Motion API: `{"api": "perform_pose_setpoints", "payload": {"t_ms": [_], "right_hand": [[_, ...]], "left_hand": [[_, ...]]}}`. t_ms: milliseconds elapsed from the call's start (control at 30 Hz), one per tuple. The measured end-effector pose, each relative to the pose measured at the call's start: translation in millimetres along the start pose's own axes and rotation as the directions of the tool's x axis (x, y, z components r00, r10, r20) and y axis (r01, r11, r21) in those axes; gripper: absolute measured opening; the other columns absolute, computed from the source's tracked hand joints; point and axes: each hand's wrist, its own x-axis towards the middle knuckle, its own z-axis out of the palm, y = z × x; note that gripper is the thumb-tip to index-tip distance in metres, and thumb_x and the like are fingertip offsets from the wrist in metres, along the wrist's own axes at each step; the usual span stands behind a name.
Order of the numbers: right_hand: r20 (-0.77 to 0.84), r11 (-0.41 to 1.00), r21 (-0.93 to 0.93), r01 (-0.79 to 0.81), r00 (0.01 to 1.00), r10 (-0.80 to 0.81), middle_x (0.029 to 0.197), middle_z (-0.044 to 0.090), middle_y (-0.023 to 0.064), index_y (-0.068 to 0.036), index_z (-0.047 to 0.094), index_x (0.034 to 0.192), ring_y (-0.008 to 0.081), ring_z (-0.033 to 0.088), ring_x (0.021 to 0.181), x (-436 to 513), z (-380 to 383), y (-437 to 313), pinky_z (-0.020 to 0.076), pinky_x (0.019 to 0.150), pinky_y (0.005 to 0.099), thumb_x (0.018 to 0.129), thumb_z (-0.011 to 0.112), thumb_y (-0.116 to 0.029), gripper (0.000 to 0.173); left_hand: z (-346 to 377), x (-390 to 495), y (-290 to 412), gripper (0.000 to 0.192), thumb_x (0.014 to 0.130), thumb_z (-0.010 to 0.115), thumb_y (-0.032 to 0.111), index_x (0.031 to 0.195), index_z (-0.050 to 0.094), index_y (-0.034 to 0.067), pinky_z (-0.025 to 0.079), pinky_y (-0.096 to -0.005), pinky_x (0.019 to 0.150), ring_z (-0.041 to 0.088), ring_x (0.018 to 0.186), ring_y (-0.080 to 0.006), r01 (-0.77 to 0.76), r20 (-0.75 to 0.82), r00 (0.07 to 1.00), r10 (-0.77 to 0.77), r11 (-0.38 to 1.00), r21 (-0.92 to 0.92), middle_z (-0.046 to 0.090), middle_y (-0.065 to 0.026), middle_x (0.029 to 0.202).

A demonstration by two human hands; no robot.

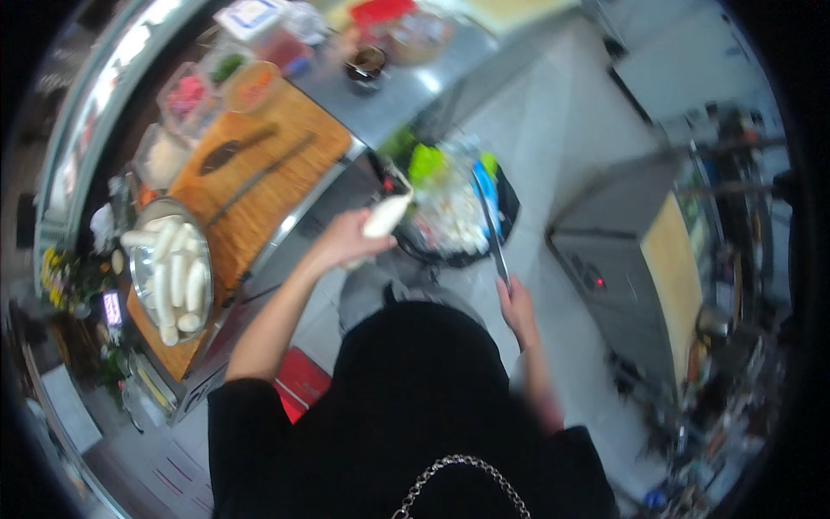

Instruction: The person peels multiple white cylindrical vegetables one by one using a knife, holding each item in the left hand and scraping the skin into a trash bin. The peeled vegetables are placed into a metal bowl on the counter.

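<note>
My left hand holds a pale, whitish root vegetable at the near edge of a black-lined waste bin. A thin strip hangs at the vegetable's far end. In my right hand is the handle end of a long knife, its blade pointing away from me over the bin's right part. Scraps and plastic fill the bin. At left, a metal bowl of similar white roots stands on a wooden cutting board. Blur hides finer detail.
Two dark long tools, one a knife, lie on the board. Behind it stand tubs of pink food and orange shreds. A dark sauce bowl sits on the steel counter. A steel cabinet stands at right.
</note>
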Motion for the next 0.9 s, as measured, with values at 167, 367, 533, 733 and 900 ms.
{"api": "perform_pose_setpoints", "payload": {"t_ms": [167, 367, 533, 733, 900], "right_hand": [[-0.067, 0.992, 0.028, 0.119, 0.991, -0.117, 0.081, 0.065, 0.026, -0.004, 0.053, 0.102, 0.0492, 0.062, 0.081, -13.3, -15.2, -44.5, 0.0484, 0.07, 0.0535, 0.102, 0.052, -0.031, 0.028], [-0.03, 0.973, -0.163, 0.163, 0.985, -0.17, 0.085, 0.066, 0.0275, -0.003, 0.049, 0.099, 0.0503, 0.062, 0.08, 23.7, 4.2, -39.8, 0.0494, 0.07, 0.0586, 0.102, 0.052, -0.028, 0.025], [-0.065, 0.97, -0.128, 0.206, 0.974, -0.215, 0.084, 0.066, 0.0269, -0.003, 0.05, 0.098, 0.05, 0.062, 0.078, 30.1, -4.7, -44.3, 0.0495, 0.068, 0.0577, 0.101, 0.052, -0.027, 0.024], [-0.164, 0.959, -0.028, 0.281, 0.945, -0.281, 0.084, 0.065, 0.0283, -0.002, 0.055, 0.1, 0.0502, 0.062, 0.082, 31.4, 3.8, -34.2, 0.0488, 0.07, 0.0566, 0.101, 0.053, -0.024, 0.023], [0.026, 0.987, -0.159, 0.031, 0.999, -0.027, 0.088, 0.065, 0.0304, 0.001, 0.06, 0.102, 0.0508, 0.062, 0.084, 54.0, 40.4, 32.3, 0.0478, 0.073, 0.058, 0.101, 0.049, -0.026, 0.029]], "left_hand": [[72.2, 76.9, 8.8, 0.057, 0.072, 0.079, 0.04, 0.106, 0.067, -0.004, 0.055, -0.0418, 0.081, 0.071, 0.089, -0.0361, 0.019, -0.026, 1.0, -0.011, 0.953, 0.301, 0.071, -0.0241, 0.095], [111.7, 115.7, 9.1, 0.059, 0.07, 0.081, 0.04, 0.106, 0.068, -0.005, 0.054, -0.0426, 0.086, 0.069, 0.098, -0.039, -0.004, -0.067, 0.997, 0.025, 0.956, 0.295, 0.07, -0.0267, 0.101], [121.4, 126.0, 4.7, 0.058, 0.071, 0.081, 0.04, 0.106, 0.069, -0.005, 0.054, -0.0427, 0.086, 0.069, 0.098, -0.0393, -0.049, -0.046, 0.997, 0.066, 0.949, 0.311, 0.07, -0.0269, 0.101], [116.9, 119.6, 25.3, 0.056, 0.072, 0.077, 0.038, 0.108, 0.069, -0.004, 0.054, -0.0426, 0.087, 0.068, 0.099, -0.0398, -0.014, 0.033, 0.999, 0.003, 0.945, 0.328, 0.07, -0.0276, 0.103], [110.4, 108.8, 36.6, 0.059, 0.071, 0.074, 0.035, 0.115, 0.066, -0.003, 0.054, -0.0416, 0.088, 0.068, 0.1, -0.0381, -0.116, 0.011, 0.993, 0.117, 0.954, 0.278, 0.069, -0.0268, 0.103]]}}
